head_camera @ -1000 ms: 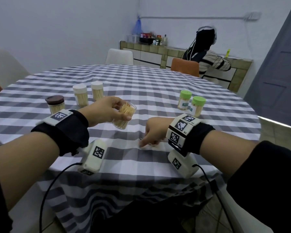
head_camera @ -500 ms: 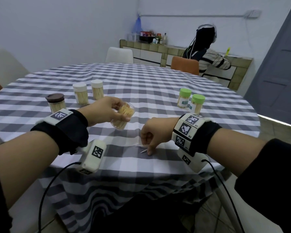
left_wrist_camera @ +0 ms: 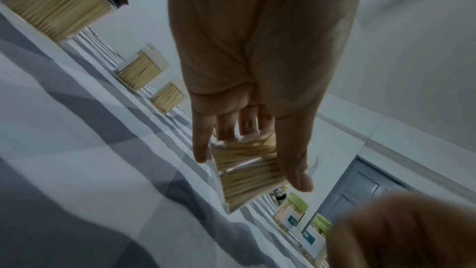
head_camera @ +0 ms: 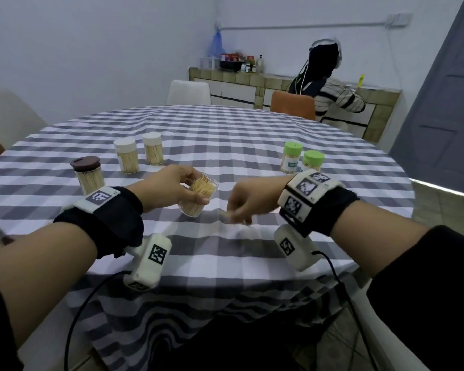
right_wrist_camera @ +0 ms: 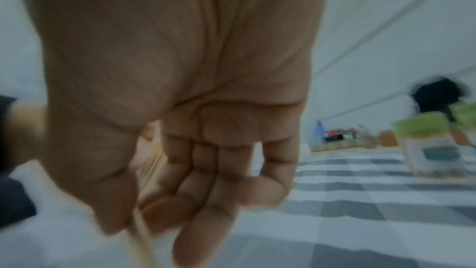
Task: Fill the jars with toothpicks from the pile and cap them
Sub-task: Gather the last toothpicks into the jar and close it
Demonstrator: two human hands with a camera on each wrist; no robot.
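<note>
L hand (head_camera: 172, 187): you grip the open clear plastic jar of toothpicks (head_camera: 198, 193), tilted, mouth at 3 o'clock, above the bench (head_camera: 225, 135).
R hand (head_camera: 248, 202): pinches a few loose toothpicks (right_wrist_camera: 140, 237), blurred.
Risk: tilt too far, contents spill; misaim, picks miss the mouth.

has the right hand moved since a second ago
Yes. The right hand has lifted off the checked tablecloth and shifted toward the open jar in the left hand, pinching toothpicks.
</note>
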